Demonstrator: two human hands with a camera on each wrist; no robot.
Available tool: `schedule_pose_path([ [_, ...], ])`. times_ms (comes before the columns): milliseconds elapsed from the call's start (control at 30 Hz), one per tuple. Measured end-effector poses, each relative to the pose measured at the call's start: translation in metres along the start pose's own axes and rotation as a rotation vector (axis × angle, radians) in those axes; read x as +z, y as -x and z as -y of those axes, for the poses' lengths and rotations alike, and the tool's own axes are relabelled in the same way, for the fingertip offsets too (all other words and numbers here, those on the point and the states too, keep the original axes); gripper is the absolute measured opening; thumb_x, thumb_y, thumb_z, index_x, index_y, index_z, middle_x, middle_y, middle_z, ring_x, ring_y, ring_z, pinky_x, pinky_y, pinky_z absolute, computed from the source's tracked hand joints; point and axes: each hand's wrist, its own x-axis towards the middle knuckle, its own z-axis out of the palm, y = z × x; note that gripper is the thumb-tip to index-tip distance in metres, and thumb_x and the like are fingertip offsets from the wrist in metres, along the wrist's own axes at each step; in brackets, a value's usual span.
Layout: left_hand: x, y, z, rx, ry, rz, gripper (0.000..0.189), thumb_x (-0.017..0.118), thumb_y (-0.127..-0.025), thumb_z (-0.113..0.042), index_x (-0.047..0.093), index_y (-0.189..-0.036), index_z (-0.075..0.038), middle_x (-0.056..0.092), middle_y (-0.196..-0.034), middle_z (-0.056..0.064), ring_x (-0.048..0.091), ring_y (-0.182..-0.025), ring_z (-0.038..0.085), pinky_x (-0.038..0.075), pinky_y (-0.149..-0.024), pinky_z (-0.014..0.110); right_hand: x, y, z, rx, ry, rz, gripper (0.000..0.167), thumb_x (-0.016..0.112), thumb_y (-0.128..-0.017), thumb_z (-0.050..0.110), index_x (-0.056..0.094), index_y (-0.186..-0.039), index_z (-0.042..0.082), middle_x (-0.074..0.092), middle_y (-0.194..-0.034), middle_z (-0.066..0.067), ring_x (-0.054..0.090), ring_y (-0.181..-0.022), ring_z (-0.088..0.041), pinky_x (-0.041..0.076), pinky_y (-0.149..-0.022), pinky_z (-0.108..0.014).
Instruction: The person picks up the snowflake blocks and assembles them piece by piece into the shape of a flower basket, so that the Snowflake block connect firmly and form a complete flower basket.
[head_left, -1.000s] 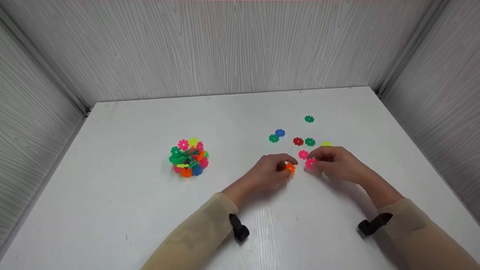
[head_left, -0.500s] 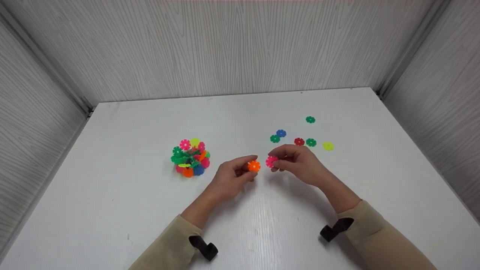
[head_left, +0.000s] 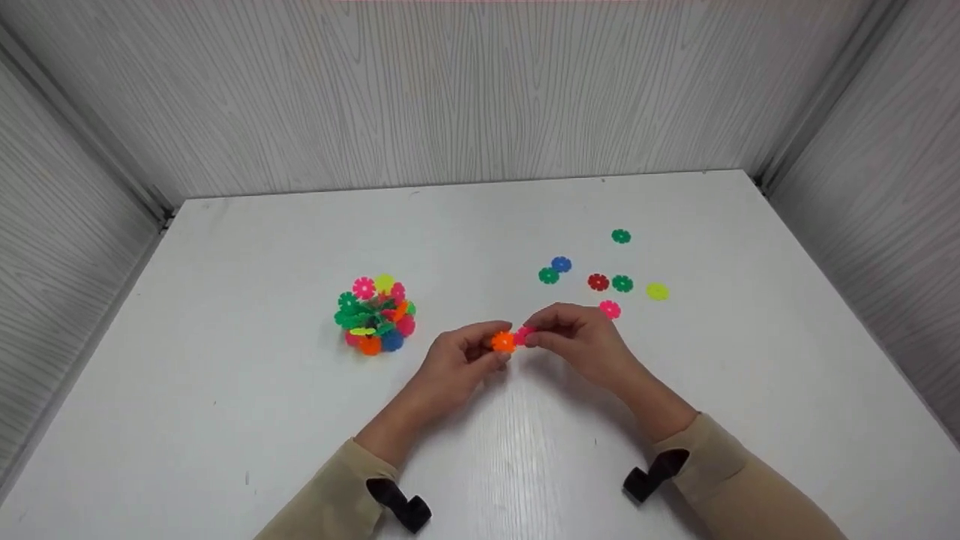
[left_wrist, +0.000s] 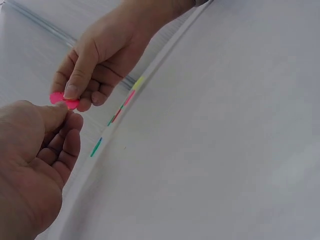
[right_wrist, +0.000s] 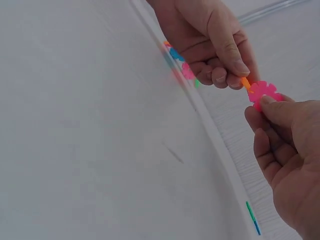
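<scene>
My left hand [head_left: 457, 367] pinches an orange flower-shaped disc [head_left: 503, 342] between thumb and fingers. Facing it, my right hand [head_left: 585, 341] pinches a pink flower-shaped disc [right_wrist: 265, 93]. Edge to edge, the two notched discs meet just above the table, and in the right wrist view the orange disc [right_wrist: 245, 83] stands edge-on against the pink one's notched rim. In the left wrist view the pink disc [left_wrist: 57, 98] shows between both hands, while the orange one is mostly hidden by fingers.
A ball-like cluster of joined discs [head_left: 375, 319] sits left of my hands on the white table [head_left: 225, 420]. Loose discs lie at the right: a red one [head_left: 598, 282], a yellow one [head_left: 657, 292], a blue one [head_left: 561, 264], a pink one [head_left: 610, 308] and several green ones [head_left: 621, 236].
Both hands have lifted their discs and moved left, away from the loose discs. The pink disc has come up against the orange one, closing the gap between them.
</scene>
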Motion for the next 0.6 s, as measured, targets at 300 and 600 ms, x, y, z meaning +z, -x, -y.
schedule_pose_path([
  [300, -0.0003, 0.0011, 0.0025, 0.023, 0.098, 0.042, 0.045, 0.071, -0.103, -0.015, 0.063, -0.147, -0.006, 0.075, -0.117, 0.013, 0.074, -0.099, 0.026, 0.06, -0.094, 0.031, 0.0013, 0.0009, -0.0019, -0.035, 0.045, 0.018, 0.013, 0.079, -0.097, 0.012, 0.082, -0.107, 0.018, 0.079, -0.101, 0.001, 0.072, -0.096, -0.023, 0.062, -0.084, -0.032],
  [600, 0.0011, -0.0011, 0.0017, 0.056, 0.114, 0.053, 0.042, 0.069, -0.104, -0.011, 0.064, -0.145, -0.004, 0.075, -0.121, 0.014, 0.075, -0.097, 0.025, 0.06, -0.095, 0.031, 0.0013, -0.0003, -0.0021, -0.035, -0.003, 0.037, 0.014, 0.079, -0.096, 0.009, 0.083, -0.108, 0.016, 0.08, -0.102, -0.001, 0.074, -0.097, -0.025, 0.062, -0.086, -0.033],
])
